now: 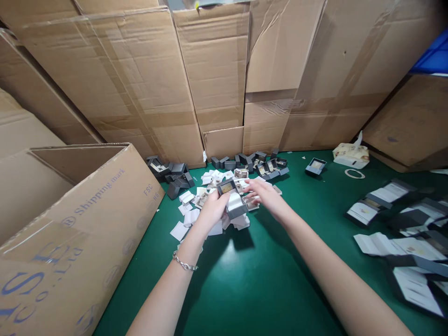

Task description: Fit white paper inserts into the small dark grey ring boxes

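My left hand (212, 209) is closed round a small open grey hinged box (232, 199) with a white insert, held just above the green table (245, 280). My right hand (266, 195) reaches over a pile of white cards and inserts (196, 205), fingers stretched out and touching the pile beside the box. A bracelet (184, 263) sits on my left wrist. More small grey boxes lie behind: a closed heap (173, 173) at left and several open ones (266, 165) at right.
A large open cardboard carton (80, 219) stands at left. Tall cardboard boxes (217, 79) wall the back. A single grey box (315, 166), a tissue pack (352, 155) and a tape ring (354, 173) lie at right. Dark trays with white leaflets (402, 219) cover the right edge.
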`<state>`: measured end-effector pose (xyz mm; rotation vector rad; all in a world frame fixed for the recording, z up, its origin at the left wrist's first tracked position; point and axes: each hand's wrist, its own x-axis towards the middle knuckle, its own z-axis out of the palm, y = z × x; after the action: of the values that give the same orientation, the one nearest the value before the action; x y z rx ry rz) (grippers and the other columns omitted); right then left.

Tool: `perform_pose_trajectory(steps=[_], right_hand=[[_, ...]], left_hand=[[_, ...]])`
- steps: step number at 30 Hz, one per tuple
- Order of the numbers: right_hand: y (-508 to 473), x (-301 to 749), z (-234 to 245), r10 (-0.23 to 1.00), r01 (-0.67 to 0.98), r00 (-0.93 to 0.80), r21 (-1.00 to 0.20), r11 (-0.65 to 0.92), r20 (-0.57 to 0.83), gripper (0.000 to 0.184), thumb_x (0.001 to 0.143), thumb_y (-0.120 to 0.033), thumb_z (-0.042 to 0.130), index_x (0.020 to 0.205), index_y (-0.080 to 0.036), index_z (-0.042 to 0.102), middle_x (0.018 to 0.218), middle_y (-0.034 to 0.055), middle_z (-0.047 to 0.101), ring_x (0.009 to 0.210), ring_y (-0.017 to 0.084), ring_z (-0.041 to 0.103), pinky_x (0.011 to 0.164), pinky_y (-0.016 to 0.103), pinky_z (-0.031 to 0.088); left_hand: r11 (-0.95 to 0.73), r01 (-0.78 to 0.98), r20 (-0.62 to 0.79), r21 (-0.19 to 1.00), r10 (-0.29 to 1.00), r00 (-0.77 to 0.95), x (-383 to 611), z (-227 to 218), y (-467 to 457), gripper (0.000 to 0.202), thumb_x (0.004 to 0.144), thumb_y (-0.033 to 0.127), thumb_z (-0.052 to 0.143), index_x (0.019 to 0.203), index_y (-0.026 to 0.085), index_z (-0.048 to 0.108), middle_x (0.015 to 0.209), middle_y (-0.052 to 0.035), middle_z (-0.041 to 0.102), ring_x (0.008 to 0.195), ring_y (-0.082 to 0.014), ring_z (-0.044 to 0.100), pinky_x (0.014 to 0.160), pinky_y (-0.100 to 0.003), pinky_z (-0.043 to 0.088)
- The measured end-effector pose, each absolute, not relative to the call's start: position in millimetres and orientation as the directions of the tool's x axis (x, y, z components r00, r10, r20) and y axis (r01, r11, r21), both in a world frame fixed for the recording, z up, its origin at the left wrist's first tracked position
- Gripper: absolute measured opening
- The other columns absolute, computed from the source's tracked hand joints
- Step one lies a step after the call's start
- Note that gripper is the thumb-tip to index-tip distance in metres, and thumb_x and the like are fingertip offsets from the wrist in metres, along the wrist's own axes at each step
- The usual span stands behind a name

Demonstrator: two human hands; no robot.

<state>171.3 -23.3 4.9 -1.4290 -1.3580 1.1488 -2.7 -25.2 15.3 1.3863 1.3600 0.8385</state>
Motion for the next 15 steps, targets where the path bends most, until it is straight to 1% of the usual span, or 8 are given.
perform_pose_trajectory(steps=[1, 2, 3, 4, 5, 7, 11, 15], right_hand=[[-20.0, 181.0, 2.9, 0.994, 0.33, 0.074, -0.938, -0.104, -0.084, 0.042, 0.084, -0.047, 0.036, 0.102, -0.017, 0.06, 0.092, 0.0072, 0.064, 0.076, 0.018, 0.059, 0.061, 0.028, 0.044], [-17.0, 191.1, 0.2, 0.988, 0.478, 0.141, -0.87, -0.121, -0.06, 0.039, 0.084, -0.046, 0.037, 0.096, -0.018, 0.062, 0.089, 0.0074, 0.064, 0.078, 0.019, 0.059, 0.064, 0.029, 0.044], [-14.5, 200.8, -3.1, 0.983, 0.643, 0.181, -0.755, -0.131, -0.017, 0.035, 0.083, -0.044, 0.041, 0.091, -0.018, 0.063, 0.09, 0.008, 0.064, 0.081, 0.021, 0.058, 0.067, 0.031, 0.043], [-12.6, 209.3, -6.6, 0.976, 0.779, 0.216, -0.603, -0.171, 0.003, 0.033, 0.082, -0.042, 0.043, 0.085, -0.017, 0.063, 0.092, 0.0103, 0.062, 0.084, 0.023, 0.058, 0.068, 0.033, 0.042], [-11.4, 216.3, -10.2, 0.972, 0.861, 0.236, -0.466, -0.206, 0.007, 0.032, 0.082, -0.042, 0.044, 0.082, -0.016, 0.063, 0.094, 0.0128, 0.06, 0.087, 0.026, 0.057, 0.069, 0.034, 0.042], [-10.6, 224.7, -16.2, 0.965, 0.92, 0.261, -0.298, -0.255, -0.017, 0.034, 0.081, -0.045, 0.045, 0.083, -0.015, 0.061, 0.1, 0.0156, 0.056, 0.092, 0.029, 0.055, 0.069, 0.036, 0.042], [-10.7, 224.7, -22.8, 0.957, 0.931, 0.282, -0.221, -0.29, -0.065, 0.041, 0.077, -0.052, 0.051, 0.096, -0.015, 0.057, 0.106, 0.015, 0.052, 0.101, 0.031, 0.051, 0.072, 0.036, 0.042], [-9.3, 221.0, -27.8, 0.955, 0.921, 0.294, -0.252, -0.297, -0.047, 0.04, 0.076, -0.045, 0.056, 0.102, -0.016, 0.05, 0.106, 0.0131, 0.052, 0.098, 0.029, 0.052, 0.07, 0.033, 0.041]], left_hand=[[0.163, 0.207, -0.199, 0.965, 0.965, 0.171, -5.0, 16.5, -24.5, 0.028, 0.08, 0.036, 0.05, 0.097, 0.015, 0.058, 0.069, -0.0039, 0.063, 0.056, -0.0159, 0.058, 0.052, -0.026, 0.045], [0.206, 0.133, -0.23, 0.97, 0.951, 0.205, -7.0, 17.6, -24.3, 0.031, 0.08, 0.039, 0.051, 0.097, 0.014, 0.056, 0.067, -0.0035, 0.062, 0.052, -0.0142, 0.057, 0.049, -0.024, 0.044], [0.235, 0.086, -0.249, 0.968, 0.942, 0.226, -8.5, 18.5, -24.3, 0.032, 0.08, 0.042, 0.052, 0.096, 0.013, 0.055, 0.066, -0.0034, 0.061, 0.05, -0.0131, 0.055, 0.047, -0.023, 0.043], [0.25, 0.062, -0.258, 0.966, 0.938, 0.233, -9.4, 19.3, -24.5, 0.034, 0.08, 0.043, 0.052, 0.094, 0.013, 0.055, 0.065, -0.0034, 0.061, 0.049, -0.0122, 0.055, 0.045, -0.021, 0.042], [0.255, 0.057, -0.261, 0.965, 0.937, 0.232, -9.6, 19.7, -24.6, 0.034, 0.08, 0.044, 0.052, 0.093, 0.013, 0.054, 0.066, -0.0034, 0.061, 0.049, -0.0116, 0.055, 0.044, -0.02, 0.041], [0.242, 0.08, -0.254, 0.967, 0.94, 0.227, -8.5, 20.1, -24.7, 0.032, 0.08, 0.043, 0.054, 0.093, 0.014, 0.055, 0.068, -0.0031, 0.061, 0.051, -0.0111, 0.057, 0.044, -0.019, 0.041], [0.201, 0.14, -0.228, 0.97, 0.948, 0.22, -3.4, 21.1, -25.4, 0.028, 0.077, 0.037, 0.06, 0.093, 0.014, 0.056, 0.07, -0.002, 0.06, 0.053, -0.0104, 0.057, 0.047, -0.019, 0.044], [0.187, 0.171, -0.226, 0.967, 0.943, 0.243, 0.4, 23.9, -28.4, 0.027, 0.077, 0.033, 0.06, 0.096, 0.015, 0.058, 0.068, -0.0005, 0.058, 0.052, -0.0087, 0.054, 0.048, -0.019, 0.044]])
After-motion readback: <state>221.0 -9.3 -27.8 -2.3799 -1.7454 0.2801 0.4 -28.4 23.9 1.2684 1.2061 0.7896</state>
